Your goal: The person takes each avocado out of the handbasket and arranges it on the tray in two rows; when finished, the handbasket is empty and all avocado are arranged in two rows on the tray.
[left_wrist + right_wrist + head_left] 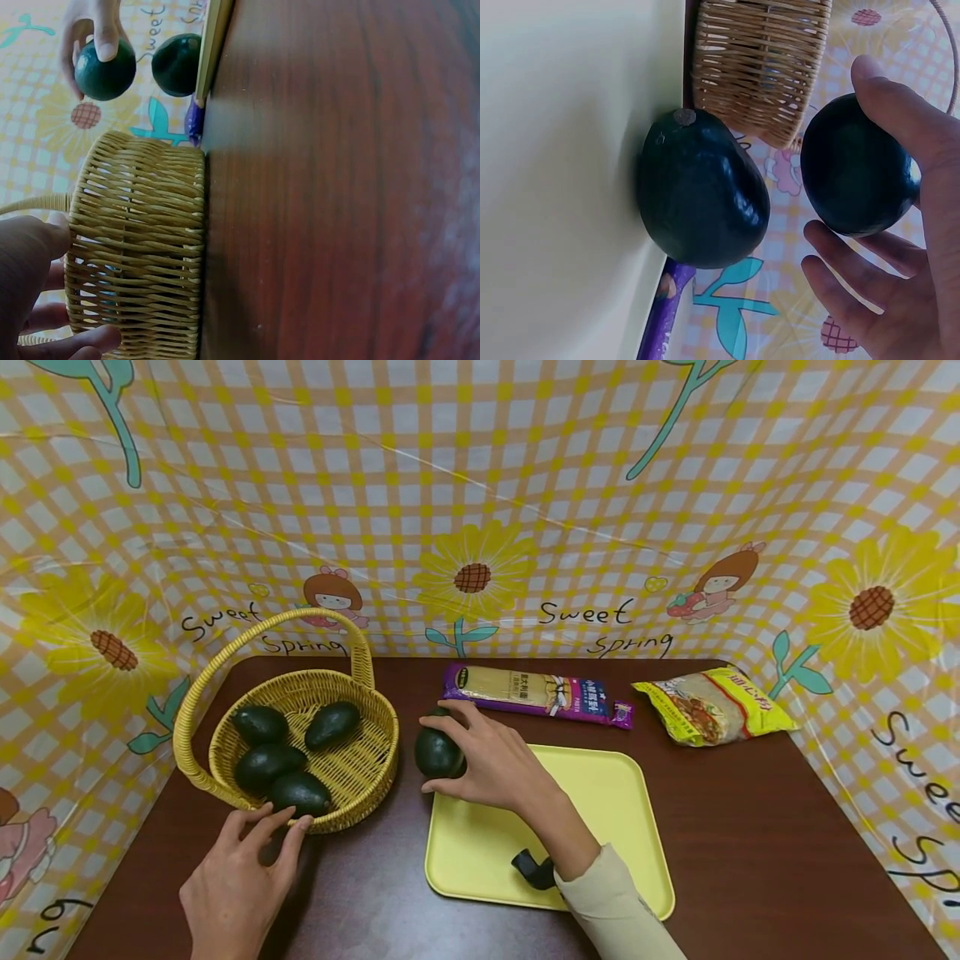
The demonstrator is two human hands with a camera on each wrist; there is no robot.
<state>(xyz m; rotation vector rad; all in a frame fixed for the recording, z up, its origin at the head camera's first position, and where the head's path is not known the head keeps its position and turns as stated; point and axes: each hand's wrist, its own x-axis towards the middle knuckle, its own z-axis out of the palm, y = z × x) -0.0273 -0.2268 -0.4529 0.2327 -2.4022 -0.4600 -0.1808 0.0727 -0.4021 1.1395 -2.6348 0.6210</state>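
My right hand (491, 756) grips a dark green avocado (438, 753), raised above the yellow tray (618, 802) near its far left corner. In the right wrist view a second avocado (703, 187) sits on the tray; the right hand hides it in the head view. My left hand (243, 868) is at the near rim of a wicker basket (386, 768), its thumb (56, 231) outside and fingertips bent over the rim. Several avocados, including a near one (300, 793), lie inside the basket, mostly in its left half.
Behind the tray lies a purple pasta pack (525, 692). A yellow food bag (716, 706) lies at the back right. The basket's tall arched handle (247, 635) rises over its left and far side. Beside the right wrist shows a black curved piece (532, 868).
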